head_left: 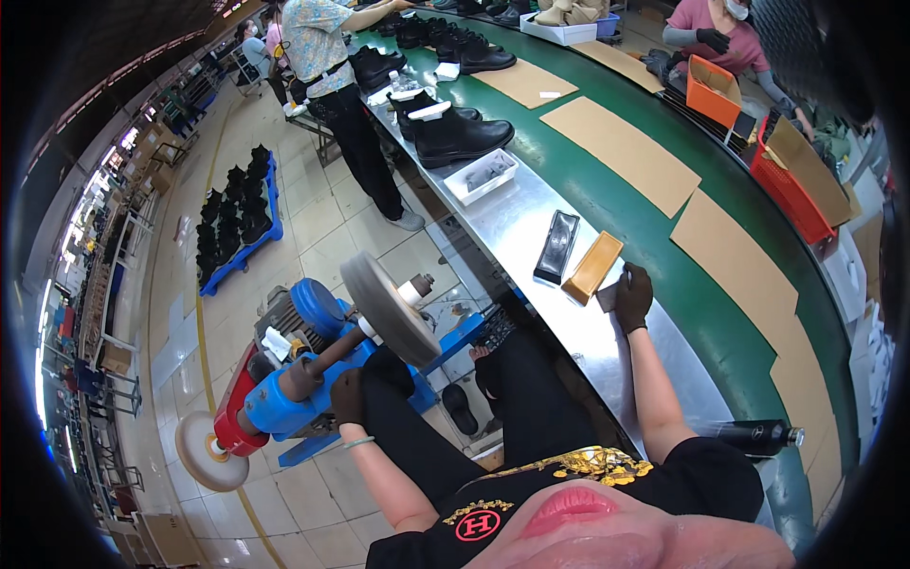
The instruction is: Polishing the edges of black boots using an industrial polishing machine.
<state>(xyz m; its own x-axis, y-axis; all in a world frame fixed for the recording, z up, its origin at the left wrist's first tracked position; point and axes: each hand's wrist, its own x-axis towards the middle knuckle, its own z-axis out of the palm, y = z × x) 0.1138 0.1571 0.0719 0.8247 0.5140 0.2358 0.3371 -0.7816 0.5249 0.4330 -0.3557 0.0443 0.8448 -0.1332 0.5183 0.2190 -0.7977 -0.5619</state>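
My right hand [633, 298], in a dark brown glove, rests on the shiny metal bench top [531, 211]. Its fingers are curled beside a small greyish-brown piece [607, 300], and what lies under them is hidden. Touching or nearly touching that piece is an amber-yellow block [593, 268]. Left of it a black block [556, 247] lies in a tray-like holder. My left hand [348, 396], also gloved, is down by my knee, next to the blue polishing machine [301, 381]; its fingers are hard to make out. The machine carries a large grey buffing wheel [389, 308] and a paler wheel [212, 451].
Black boots [460, 140] and a white box [482, 177] stand farther along the bench. A green conveyor [607, 190] with cardboard sheets [621, 152] runs alongside. A black bottle [754, 436] lies near my right elbow. Co-workers [327, 57] stand around; a blue pallet [251, 242] holds footwear.
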